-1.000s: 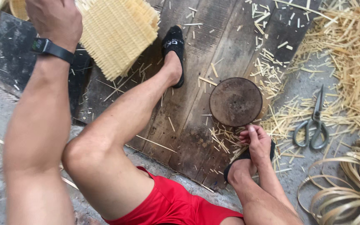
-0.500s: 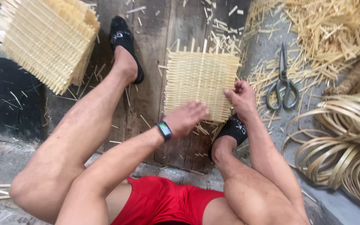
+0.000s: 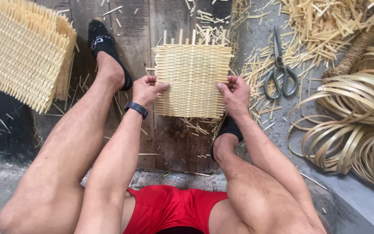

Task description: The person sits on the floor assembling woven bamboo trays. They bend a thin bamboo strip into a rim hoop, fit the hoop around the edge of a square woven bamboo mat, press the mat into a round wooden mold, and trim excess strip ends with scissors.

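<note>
Both your hands grip one woven bamboo mat (image 3: pixel 192 81): left hand (image 3: pixel 147 89) pinching its left edge, right hand (image 3: pixel 234 93) pinching its right edge. Mat lies flat on dark wooden boards (image 3: pixel 169 138), between your feet. Stack of woven mats (image 3: pixel 22 52) far left. Scissors (image 3: pixel 280 71) right of mat on grey concrete floor (image 3: pixel 351 195), among bamboo offcuts (image 3: pixel 325 26). Coiled bamboo strips (image 3: pixel 356 117) at right.

Square woven mat (image 3: pixel 193 80) flat on dark wooden boards (image 3: pixel 169 138), gripped at its side edges by left hand (image 3: pixel 146 90) and right hand (image 3: pixel 235 93). Stack of woven mats (image 3: pixel 22 52) far left. Scissors (image 3: pixel 280 71) right, among straw scraps (image 3: pixel 325 26). Coiled strips (image 3: pixel 351 125) near right.
</note>
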Demonstrator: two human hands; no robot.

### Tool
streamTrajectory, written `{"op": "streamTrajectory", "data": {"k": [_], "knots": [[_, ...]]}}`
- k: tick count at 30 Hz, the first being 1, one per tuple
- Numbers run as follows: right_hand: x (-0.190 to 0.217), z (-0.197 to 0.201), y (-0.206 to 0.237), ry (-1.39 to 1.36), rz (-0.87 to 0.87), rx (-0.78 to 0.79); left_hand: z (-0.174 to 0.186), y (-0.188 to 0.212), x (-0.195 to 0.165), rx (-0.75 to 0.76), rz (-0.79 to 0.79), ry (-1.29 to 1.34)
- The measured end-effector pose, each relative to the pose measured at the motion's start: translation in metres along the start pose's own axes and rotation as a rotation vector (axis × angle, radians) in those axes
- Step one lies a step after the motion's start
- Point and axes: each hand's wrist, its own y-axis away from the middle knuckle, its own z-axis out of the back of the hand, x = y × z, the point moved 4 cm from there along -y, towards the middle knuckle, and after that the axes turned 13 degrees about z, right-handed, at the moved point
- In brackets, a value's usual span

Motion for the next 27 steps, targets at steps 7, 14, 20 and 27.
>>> {"op": "streamTrajectory", "data": {"k": [7, 14, 20, 27], "knots": [[0.023, 0.000, 0.012, 0.077, 0.017, -0.024, 0.007, 0.008, -0.001, -0.049, -0.019, -0.240], [0.103, 0.168, 0.031, 0.514, 0.592, -0.372, 0.004, 0.033, 0.005, -0.153, -0.008, -0.210], [0.138, 0.396, 0.062, 1.511, 0.248, -0.561, 0.013, 0.056, -0.017, -0.659, -0.593, -0.319], [0.099, 0.440, 0.063, 1.401, 0.153, -0.434, 0.007, 0.090, -0.062, -0.588, -0.656, -0.144]]}}
